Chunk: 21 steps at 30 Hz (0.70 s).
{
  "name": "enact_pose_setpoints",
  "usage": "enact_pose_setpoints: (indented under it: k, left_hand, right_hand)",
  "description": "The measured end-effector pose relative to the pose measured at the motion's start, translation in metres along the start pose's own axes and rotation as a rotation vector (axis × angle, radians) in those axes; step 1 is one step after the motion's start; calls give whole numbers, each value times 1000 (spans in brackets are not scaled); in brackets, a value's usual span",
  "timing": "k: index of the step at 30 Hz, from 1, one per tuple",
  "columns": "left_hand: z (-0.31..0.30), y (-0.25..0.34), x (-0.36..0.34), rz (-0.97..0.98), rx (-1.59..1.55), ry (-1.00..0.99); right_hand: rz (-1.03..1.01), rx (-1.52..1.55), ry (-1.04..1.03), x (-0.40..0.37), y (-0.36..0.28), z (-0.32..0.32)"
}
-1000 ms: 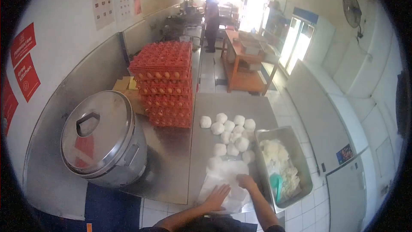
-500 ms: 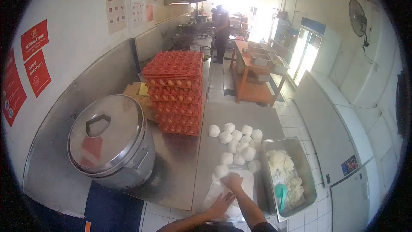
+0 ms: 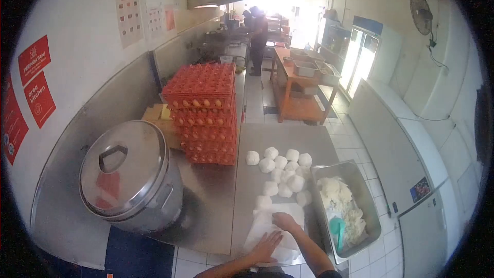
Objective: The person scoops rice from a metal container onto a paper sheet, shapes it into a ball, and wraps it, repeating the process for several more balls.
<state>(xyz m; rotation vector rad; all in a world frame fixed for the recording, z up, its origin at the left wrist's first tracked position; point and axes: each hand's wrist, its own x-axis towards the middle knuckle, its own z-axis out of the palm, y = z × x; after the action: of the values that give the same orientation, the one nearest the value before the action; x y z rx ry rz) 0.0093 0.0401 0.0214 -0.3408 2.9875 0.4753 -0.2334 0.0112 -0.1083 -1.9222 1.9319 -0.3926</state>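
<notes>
The white sheets [image 3: 257, 231] lie flat under both hands, their long axis running away from the body, the far end leaning slightly right and the near end toward the person's waist. The left hand [image 3: 266, 248] is open on them, palm down with fingers spread, pointing forward and to the right. The right hand [image 3: 285, 221], farther forward, has its fingers curled in over the sheets; whether it pinches one cannot be told. White balls [image 3: 295, 183] sit on the steel table [image 3: 267, 136] just beyond the hands, the nearest close to the sheets' far edge. Right of the right hand stands a metal pan [image 3: 374, 215] of pale dough-like stuff [image 3: 334, 194] with a turquoise scoop [image 3: 337, 225]. The forearms and hands cover part of the sheets; the glare blurs their layers, so their number is unclear.
</notes>
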Motion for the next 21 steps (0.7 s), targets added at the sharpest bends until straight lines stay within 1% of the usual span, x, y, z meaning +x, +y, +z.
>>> enact_pose_setpoints:
  k: [2,4,5,7,8,9,12,13,15,18,19,20,21]
  left_hand:
    - [-3,0,-3,-12,-116,-20]
    - [-4,1,-4,-30,-231,-35]
    - [5,-1,0,-19,-187,7]
    - [28,-4,7,8,-100,75]
    - [35,-3,9,3,-93,69]
    - [36,-3,9,-2,-81,62]
    - [35,-6,9,0,-41,75]
    - [31,-4,8,0,-35,87]
    - [20,-4,7,5,7,40]
    - [17,-2,2,-8,17,17]
    - [14,-3,3,-9,21,21]
    - [11,-2,2,-17,4,25]
    - [-10,4,-4,-24,-12,27]
  right_hand:
    - [-66,-33,-67,-25,-34,-36]
    - [-44,-19,-185,-42,-71,-78]
    - [-30,-14,-247,-49,-78,-88]
    - [-15,20,33,-58,-66,-77]
    - [-6,36,183,-58,-57,-70]
    - [78,-13,251,-57,-46,-54]
    - [176,-255,-59,-45,-33,-48]
    - [92,-309,-98,-44,-41,-58]
    - [-85,-414,-185,-50,-60,-75]
    - [-84,-360,-139,-62,-80,-74]
    - [58,-362,-281,-55,-86,-79]
    - [79,-310,-233,-57,-88,-81]
    - [101,-256,-185,-61,-88,-81]
